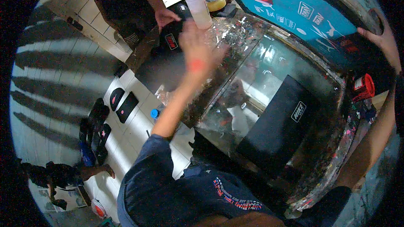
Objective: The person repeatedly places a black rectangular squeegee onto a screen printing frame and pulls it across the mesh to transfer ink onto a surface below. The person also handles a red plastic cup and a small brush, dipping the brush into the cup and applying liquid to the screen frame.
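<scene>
My left hand point(195, 50) is raised over the left part of the worktable, blurred by motion. Its thumb stands apart from the outstretched fingers, and nothing shows in it. Close beyond it stands a translucent plastic bottle point(198, 7) with pale liquid. At the far right my right hand point(376, 41) grips the edge of a tilted screen printing frame point(290, 6), whose blue mesh carries several stencil designs. On the glass plate point(269, 54) below lies a black sheet point(273, 130) with a white-outlined print. Left of my left hand is a black piece point(170, 42) with a red print.
Across the table another person's hand point(166, 17) rests near the black piece. A yellow tape roll point(215, 1) lies behind the bottle. A red tub point(362, 86) sits at the right edge. Several black printed pieces point(126, 107) lie on the tiled floor, left of a blue cap point(155, 113).
</scene>
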A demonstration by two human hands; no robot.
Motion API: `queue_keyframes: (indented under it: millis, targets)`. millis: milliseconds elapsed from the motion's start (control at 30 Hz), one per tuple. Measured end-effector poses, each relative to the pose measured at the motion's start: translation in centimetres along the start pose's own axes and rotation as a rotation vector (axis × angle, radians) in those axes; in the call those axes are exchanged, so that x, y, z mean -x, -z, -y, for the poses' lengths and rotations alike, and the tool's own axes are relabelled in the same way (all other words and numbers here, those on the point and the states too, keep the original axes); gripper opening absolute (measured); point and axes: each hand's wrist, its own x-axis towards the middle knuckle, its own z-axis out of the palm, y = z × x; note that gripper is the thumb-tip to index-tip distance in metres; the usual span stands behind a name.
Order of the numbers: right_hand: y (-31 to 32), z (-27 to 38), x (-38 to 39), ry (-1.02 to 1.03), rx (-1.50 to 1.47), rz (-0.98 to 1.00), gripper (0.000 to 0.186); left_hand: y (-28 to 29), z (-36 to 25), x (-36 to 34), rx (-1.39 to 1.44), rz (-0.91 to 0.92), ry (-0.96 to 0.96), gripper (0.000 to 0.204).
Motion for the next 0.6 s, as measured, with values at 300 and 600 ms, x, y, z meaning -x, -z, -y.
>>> queue_keyframes:
  millis: [300,600]
  targets:
    - [2.2,7.0,0.0,-0.13,0.273,0.191,0.102,9.6,-45.3,15.9,1.317,0.564,-1.02,0.059]
    - [3.0,7.1,-0.5,-0.029,0.144,0.187,0.093,2.7,-38.6,11.9,1.155,0.582,-1.093,0.034]
